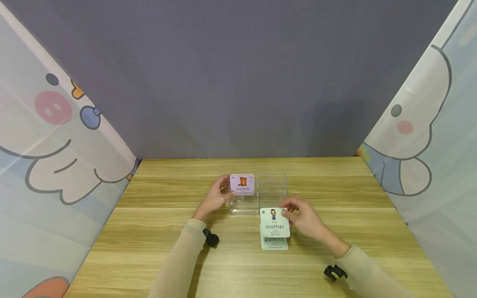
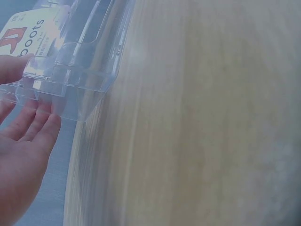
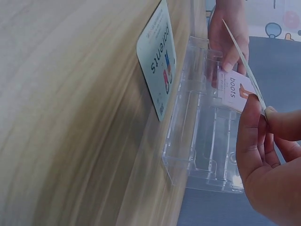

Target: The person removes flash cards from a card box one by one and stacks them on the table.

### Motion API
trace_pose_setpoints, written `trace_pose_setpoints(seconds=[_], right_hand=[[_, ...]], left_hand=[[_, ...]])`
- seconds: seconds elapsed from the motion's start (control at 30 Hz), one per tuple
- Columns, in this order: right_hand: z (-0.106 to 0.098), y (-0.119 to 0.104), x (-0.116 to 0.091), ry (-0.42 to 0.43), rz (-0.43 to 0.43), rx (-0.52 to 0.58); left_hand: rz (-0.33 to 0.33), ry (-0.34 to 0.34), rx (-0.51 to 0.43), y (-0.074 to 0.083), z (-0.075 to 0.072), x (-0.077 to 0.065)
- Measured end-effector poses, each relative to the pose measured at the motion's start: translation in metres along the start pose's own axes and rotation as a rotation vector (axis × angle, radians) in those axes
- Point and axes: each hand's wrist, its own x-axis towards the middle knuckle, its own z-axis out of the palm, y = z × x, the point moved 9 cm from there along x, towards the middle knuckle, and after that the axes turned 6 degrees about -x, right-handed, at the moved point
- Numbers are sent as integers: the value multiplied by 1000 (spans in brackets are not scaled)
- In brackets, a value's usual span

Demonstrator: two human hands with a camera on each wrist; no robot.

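A clear plastic rack with several compartments (image 1: 244,207) stands on the table, a pink "boots" flashcard (image 1: 242,183) in its upper left compartment. My left hand (image 1: 215,198) grips the rack's left side; in the left wrist view the thumb lies over the front by the card and the fingers (image 2: 40,129) are on the side wall. My right hand (image 1: 307,219) pinches a pale green "mother" flashcard (image 1: 275,220) by its upper right corner, seen nearly edge-on in the right wrist view. Beneath it a "parents" flashcard (image 3: 159,59) lies on the table, partly covered in the head view.
The wood-grain table (image 1: 149,248) extends around the rack. A grey panel (image 1: 242,82) rises along its back edge, and cartoon-printed curtains (image 1: 402,103) hang at both sides. Small black cameras (image 1: 211,239) are worn at both wrists.
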Motion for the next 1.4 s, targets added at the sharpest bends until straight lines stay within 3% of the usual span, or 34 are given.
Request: trace_pose_setpoints(seconds=[0.97, 1.4], right_hand=[[13, 18, -3, -10, 55, -21], [20, 25, -2, -55, 41, -61]], left_hand=[[4, 8, 3, -2, -1, 1], [7, 7, 13, -1, -1, 1]])
